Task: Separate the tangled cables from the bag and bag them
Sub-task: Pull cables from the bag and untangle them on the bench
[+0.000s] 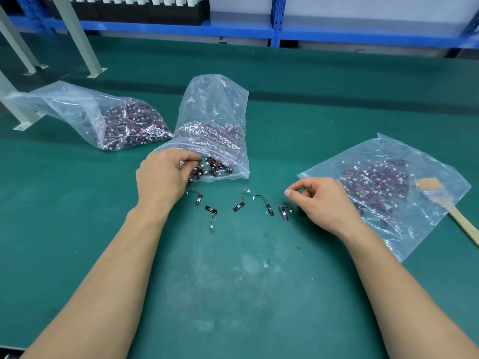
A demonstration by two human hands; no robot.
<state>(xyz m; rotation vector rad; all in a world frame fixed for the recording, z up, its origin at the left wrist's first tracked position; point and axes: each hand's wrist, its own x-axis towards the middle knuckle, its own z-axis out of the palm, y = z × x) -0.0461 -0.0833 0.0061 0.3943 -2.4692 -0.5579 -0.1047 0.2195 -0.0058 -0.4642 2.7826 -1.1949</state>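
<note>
1. Both bare forearms reach in from the near edge over the green surface (233,294), which shows pale scuffs in front of the person.
2. Left hand (162,177): fingers curled into the mouth of the middle bag (215,104), gripping the tangled cables (211,168) that spill there. The fingertips are partly hidden among them.
3. Right hand (321,200): held just above the surface, fingers curled, thumb tip meeting the forefinger. Whether anything is pinched between them cannot be told.
4. Loose cables (239,205): five lie singly on the surface in a rough row between the two hands, just in front of the middle bag's mouth. Each is a flat black strip with a short red-and-black lead ending in a white connector. None touches another.
5. Middle bag: clear plastic, slumped with its closed end raised, and holding a further mass of cables inside.
6. Left bag (72,104): clear, lying on its side to the far left, well filled with cables.
7. Right bag (425,154): clear, lying flat beside the right hand, with a thin layer of cables spread inside.
8. Brush (461,221): wooden-handled, resting at the right bag's far edge.
9. Blue shelving (274,29) runs behind the surface.
</note>
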